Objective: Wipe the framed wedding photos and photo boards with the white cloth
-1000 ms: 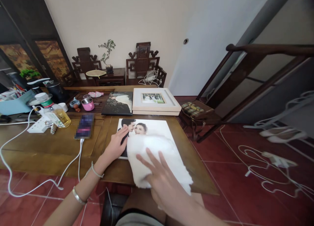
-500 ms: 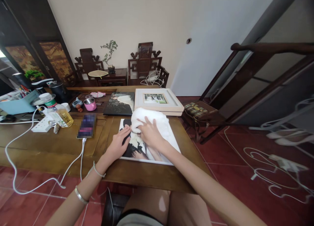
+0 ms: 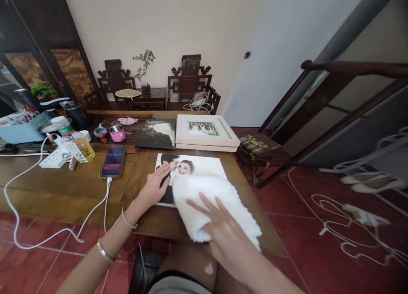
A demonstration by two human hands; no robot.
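Observation:
A photo panel [image 3: 207,163] showing a couple on a white background lies flat near the table's front edge. My left hand [image 3: 156,185] rests on its left side, fingers stretched out and holding nothing. A fluffy white towel [image 3: 219,192] covers the panel's lower right part and hangs past its front edge. On top of the towel is my right hand [image 3: 219,221], fingers spread, gripping and pressing it; the thumb side is partly hidden in the folds.
Behind the panel lie a dark photo panel [image 3: 156,133] and stacked white picture frames [image 3: 207,143]. Leftward are a charging phone [image 3: 112,161], pink cup [image 3: 117,133], oil bottle [image 3: 81,147] and power strip [image 3: 54,158]. A chair [image 3: 280,111] holding a plaid bag [image 3: 254,145] stands at right.
My right hand has drawn the towel toward me and to the right, uncovering the panel's upper part. The towel is spread wider. My left hand has stayed in place.

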